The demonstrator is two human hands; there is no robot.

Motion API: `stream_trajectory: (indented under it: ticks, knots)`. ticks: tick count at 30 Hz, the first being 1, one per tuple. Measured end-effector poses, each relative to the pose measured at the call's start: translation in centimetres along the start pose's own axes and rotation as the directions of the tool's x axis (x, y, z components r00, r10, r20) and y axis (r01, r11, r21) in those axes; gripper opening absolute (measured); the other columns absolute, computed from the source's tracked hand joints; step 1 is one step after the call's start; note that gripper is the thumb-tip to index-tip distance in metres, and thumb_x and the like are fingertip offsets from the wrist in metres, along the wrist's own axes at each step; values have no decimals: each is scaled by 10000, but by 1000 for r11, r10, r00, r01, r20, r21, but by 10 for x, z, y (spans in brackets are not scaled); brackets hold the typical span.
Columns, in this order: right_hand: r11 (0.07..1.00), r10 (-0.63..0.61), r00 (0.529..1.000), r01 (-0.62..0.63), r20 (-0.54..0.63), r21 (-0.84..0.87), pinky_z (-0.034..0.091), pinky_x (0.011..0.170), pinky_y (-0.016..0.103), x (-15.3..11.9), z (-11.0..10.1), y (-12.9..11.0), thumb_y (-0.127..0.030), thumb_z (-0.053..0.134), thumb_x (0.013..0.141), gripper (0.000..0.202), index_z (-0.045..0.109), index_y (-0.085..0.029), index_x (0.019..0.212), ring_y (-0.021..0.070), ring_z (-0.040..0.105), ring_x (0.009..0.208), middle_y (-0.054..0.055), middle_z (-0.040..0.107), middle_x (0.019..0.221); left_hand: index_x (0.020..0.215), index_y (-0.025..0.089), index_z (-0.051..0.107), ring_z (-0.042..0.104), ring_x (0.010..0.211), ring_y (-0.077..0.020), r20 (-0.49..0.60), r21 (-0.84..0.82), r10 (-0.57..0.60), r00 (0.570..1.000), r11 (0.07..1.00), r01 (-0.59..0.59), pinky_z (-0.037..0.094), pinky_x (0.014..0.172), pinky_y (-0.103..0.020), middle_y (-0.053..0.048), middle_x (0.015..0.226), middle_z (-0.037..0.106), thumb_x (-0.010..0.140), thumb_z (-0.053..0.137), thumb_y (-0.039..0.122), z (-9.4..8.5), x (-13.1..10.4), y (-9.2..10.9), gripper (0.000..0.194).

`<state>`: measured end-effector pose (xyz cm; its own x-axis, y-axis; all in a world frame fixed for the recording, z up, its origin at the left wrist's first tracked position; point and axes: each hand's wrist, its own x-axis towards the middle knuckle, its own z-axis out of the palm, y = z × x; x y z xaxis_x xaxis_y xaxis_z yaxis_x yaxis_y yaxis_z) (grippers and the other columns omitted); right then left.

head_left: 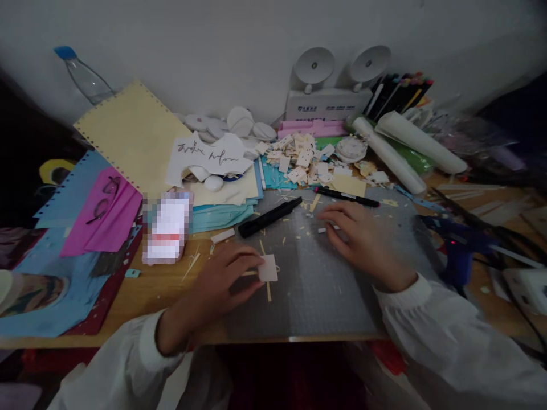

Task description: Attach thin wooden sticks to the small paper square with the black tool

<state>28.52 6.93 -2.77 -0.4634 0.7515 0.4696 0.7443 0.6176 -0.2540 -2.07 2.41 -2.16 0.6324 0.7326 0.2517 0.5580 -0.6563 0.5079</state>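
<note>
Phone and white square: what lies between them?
The left hand, which holds the white square, and, farther back, a white bar; both show in the head view.

By Ones and Twos

Counted: one left hand (233,274), one right hand (361,239); two lamp discs (306,61), two white rolls (421,141); one phone (168,228), one bottle (89,78), one glue gun (457,253), one thick black marker (269,218), one held square (269,269); small pale pieces (305,158), too many to count.

Scrawl on paper (209,159), print on box (327,105), none legible
</note>
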Motion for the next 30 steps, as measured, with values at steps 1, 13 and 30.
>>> stream_trajectory:
  ticks: [1, 13, 30]
  knots:
    - [999, -35, 998, 34, 54, 9, 479, 859, 414, 10, 5, 0, -133, 490, 875, 233, 598, -165, 1079, 257, 572, 1013, 129, 606, 1085, 1147, 224, 557, 579, 1079, -195, -7, -14, 3, 1000, 1000, -3, 485, 918, -347, -65, 1158, 611, 888, 596, 247, 2, -3, 1, 263]
    - [982, -162, 876, 190, 455, -16, 466, 753, 352, 81, 37, -7, -76, 520, 827, 170, 594, -118, 974, 236, 580, 886, 152, 562, 1052, 1275, 224, 481, 510, 1211, -233, 14, 116, -33, 999, 993, 31, 446, 1002, -423, -90, 1320, 552, 918, 507, 183, -1, -33, 3, 360]
    - [969, 233, 948, -205, -217, 141, 326, 482, 265, 45, -22, -12, -280, 642, 788, 232, 413, -248, 781, 111, 422, 506, -56, 444, 633, 1180, 141, 551, 594, 1027, -259, 33, 167, -25, 999, 986, 19, 521, 864, -418, -133, 1140, 611, 935, 495, 313, 12, -4, 15, 304]
